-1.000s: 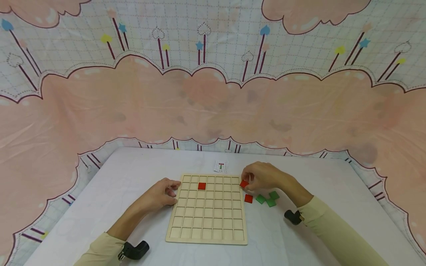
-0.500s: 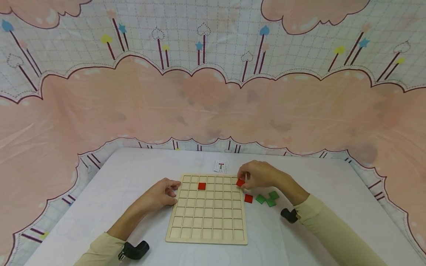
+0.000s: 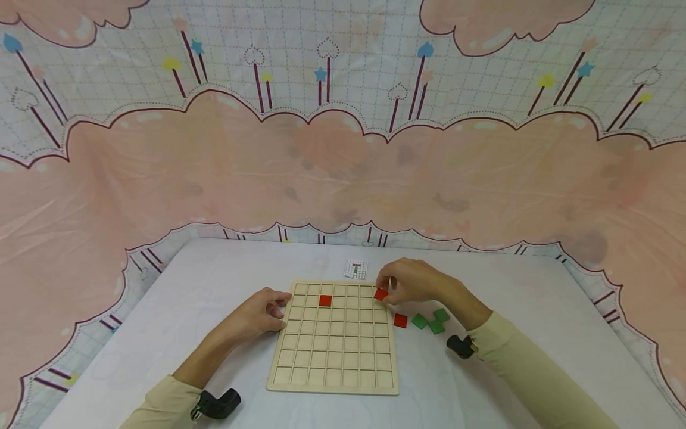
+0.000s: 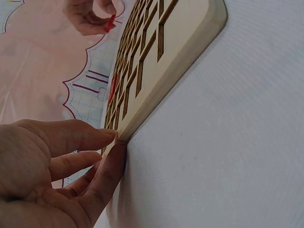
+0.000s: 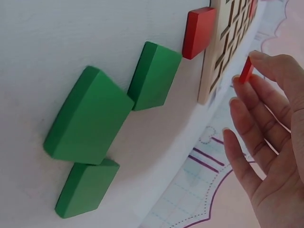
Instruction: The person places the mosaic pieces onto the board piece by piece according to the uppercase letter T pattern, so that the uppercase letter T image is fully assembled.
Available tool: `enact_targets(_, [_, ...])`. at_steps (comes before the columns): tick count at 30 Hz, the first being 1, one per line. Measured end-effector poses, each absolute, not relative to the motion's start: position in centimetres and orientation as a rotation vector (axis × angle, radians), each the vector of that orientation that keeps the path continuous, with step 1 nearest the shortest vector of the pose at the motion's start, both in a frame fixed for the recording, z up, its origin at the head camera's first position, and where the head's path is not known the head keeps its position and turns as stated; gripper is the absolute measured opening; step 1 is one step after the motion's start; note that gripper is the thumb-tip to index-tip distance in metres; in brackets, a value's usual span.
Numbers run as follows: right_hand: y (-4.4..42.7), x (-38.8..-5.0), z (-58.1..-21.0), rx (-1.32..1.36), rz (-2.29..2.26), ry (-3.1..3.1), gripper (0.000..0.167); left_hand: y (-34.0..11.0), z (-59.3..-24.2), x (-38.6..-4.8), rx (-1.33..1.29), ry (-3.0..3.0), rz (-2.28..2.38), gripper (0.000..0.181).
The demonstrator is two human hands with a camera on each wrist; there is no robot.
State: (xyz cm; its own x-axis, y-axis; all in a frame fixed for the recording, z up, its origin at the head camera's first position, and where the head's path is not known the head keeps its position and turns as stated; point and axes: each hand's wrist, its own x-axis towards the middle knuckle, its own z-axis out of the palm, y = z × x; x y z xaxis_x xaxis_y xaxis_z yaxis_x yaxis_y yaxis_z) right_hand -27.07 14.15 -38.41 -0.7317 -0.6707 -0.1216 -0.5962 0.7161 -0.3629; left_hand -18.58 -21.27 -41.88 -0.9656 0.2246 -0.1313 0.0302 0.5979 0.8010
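A wooden grid board lies flat on the table, with one red tile set in a cell of its upper part. My left hand holds the board's left edge with thumb and fingertips; the left wrist view shows the fingertips close together at that edge. Between the thumb and fingertips of my right hand is a second red tile, raised above the board's upper right corner. Another red tile lies just off the board's right side, beside several green tiles.
A small card printed with a red and green pattern on a grid lies behind the board. White cloth covers the table. A patterned curtain hangs behind it. Each sleeve has a black camera at the cuff.
My right hand has moved slightly left with its red tile, from beside the board to over its upper right corner. The left hand and the board stay where they were.
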Motion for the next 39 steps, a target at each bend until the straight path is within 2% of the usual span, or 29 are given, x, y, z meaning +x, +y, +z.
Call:
enact_targets(15, [13.0,-27.3,-38.3,-1.132,-0.444,2.669,0.023,-21.2,-41.8,-18.5,0.215,2.605,1.300,0.061])
enact_targets(24, [11.8,-27.5,-38.2,-1.207,-0.467,2.629,0.020,-21.2,-41.7,-18.5,0.216,2.604,1.300,0.061])
enact_targets(39, [9.6,-27.8,-38.3,-1.227,-0.396,2.602,0.023,-21.2,-41.7,-18.5,0.207,2.602,1.299,0.061])
